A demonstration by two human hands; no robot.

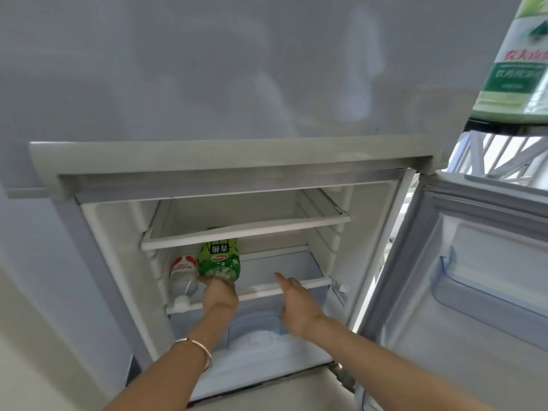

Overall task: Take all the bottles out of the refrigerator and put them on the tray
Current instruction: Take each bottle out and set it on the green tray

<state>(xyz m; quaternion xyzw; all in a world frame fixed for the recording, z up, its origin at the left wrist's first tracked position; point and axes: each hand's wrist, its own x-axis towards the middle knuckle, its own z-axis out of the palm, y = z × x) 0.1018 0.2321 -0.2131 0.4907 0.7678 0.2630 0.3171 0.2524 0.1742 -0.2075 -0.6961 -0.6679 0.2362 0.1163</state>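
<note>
The refrigerator [207, 173] stands open in front of me. On its lower glass shelf [296, 283] a green-labelled bottle [220, 259] lies with its neck toward me, and my left hand [220, 295] is closed around that neck end. Left of it lies a clear bottle [183, 277] with a red and white label and a white cap at the shelf's front edge. My right hand [296, 304] hovers over the shelf's front right, fingers apart, holding nothing. No tray is in view.
The upper shelf [246, 229] holds nothing visible. A clear drawer [255, 327] sits below the lower shelf. The open door [459, 292] with its pockets stands at the right. A large green-labelled water jug [516, 69] rests at the top right.
</note>
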